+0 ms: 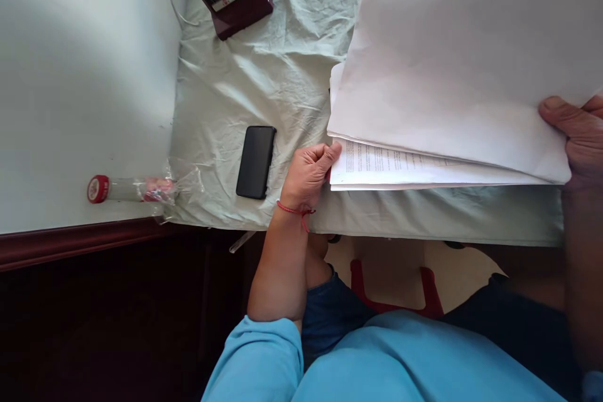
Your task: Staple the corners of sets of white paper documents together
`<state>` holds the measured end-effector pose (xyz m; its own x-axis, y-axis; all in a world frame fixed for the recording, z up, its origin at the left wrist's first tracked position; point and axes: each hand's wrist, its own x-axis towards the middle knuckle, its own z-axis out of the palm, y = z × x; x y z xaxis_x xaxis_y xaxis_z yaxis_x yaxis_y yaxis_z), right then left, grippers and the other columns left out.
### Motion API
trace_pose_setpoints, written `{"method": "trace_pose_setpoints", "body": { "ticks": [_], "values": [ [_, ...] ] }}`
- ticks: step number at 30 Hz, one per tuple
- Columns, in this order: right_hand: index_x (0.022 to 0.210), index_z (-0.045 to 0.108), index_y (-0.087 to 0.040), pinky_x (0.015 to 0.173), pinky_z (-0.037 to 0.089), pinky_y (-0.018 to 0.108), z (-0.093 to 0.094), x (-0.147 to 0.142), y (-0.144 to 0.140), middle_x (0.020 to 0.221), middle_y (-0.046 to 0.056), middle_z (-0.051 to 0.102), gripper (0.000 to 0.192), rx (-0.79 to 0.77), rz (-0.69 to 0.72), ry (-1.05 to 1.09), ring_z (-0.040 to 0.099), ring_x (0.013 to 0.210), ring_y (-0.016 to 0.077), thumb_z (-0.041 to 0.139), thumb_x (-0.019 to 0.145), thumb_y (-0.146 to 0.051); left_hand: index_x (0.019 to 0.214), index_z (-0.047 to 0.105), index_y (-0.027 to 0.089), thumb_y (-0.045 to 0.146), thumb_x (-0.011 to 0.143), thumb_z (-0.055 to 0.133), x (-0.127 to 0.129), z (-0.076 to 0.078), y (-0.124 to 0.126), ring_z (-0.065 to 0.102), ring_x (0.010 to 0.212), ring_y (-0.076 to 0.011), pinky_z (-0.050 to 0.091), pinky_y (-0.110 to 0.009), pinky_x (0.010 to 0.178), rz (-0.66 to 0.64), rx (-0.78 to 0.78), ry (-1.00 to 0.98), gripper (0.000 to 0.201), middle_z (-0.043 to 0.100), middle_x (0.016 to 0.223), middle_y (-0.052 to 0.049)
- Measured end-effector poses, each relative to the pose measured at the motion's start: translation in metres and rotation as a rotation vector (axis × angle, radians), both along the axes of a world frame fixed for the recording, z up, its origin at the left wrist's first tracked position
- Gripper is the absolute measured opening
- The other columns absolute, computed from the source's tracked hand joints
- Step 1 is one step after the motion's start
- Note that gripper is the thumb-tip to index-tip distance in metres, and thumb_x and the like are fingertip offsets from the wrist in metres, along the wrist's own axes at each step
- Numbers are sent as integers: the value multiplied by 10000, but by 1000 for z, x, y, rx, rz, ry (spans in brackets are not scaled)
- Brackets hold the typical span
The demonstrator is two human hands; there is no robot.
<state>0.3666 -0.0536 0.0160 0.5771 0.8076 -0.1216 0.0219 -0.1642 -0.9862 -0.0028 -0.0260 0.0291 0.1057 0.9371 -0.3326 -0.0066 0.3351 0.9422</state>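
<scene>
White papers (456, 69) are held close to the front edge of the table (292, 97). Their left end is pinched by the left hand (306, 173); their right end is clasped by the right hand (583, 135), whose fingers are partly hidden. If either grip is loosened, these unaligned papers could be spilled over that edge.

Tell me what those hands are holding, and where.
The left hand pinches the printed sheets at their left edge; the right hand holds the upper sheets by their right side.
</scene>
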Motion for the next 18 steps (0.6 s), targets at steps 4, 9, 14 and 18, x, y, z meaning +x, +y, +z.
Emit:
{"method": "trace_pose_setpoints", "body": {
  "ticks": [4, 9, 14, 18],
  "values": [
    [1034, 902, -259, 1147, 616, 662, -7, 5, 1, 1279, 109, 803, 581, 21, -38, -13, 797, 1048, 348, 1077, 566, -557, 628, 662, 191, 664, 564, 1101, -1, 3, 0, 400, 573, -74, 270, -252, 537, -45, -6, -36, 649, 513, 615, 32],
    [1005, 892, -255, 1124, 626, 659, -6, 6, 1, 1248, 132, 806, 535, -14, -71, -6, 799, 1072, 358, 1082, 588, -531, 559, 604, 186, 690, 598, 1076, -4, 3, 0, 327, 564, -69, 208, -267, 535, -56, 24, 25, 691, 452, 564, 40],
    [1026, 891, -237, 1072, 654, 667, 0, 0, 0, 1250, 132, 803, 560, 35, -17, 39, 795, 1103, 369, 1089, 583, -517, 552, 550, 188, 758, 632, 1033, -4, -2, 0, 308, 542, -64, 192, -269, 512, -31, 31, 32, 751, 394, 559, 53],
    [944, 867, -231, 939, 683, 652, -1, 4, 1, 1195, 108, 808, 503, 11, -29, 56, 788, 1089, 353, 1104, 568, -467, 613, 588, 189, 700, 635, 1058, -2, -6, 1, 355, 544, -62, 255, -244, 492, 34, 30, -12, 694, 450, 584, 58]
  ]
}}
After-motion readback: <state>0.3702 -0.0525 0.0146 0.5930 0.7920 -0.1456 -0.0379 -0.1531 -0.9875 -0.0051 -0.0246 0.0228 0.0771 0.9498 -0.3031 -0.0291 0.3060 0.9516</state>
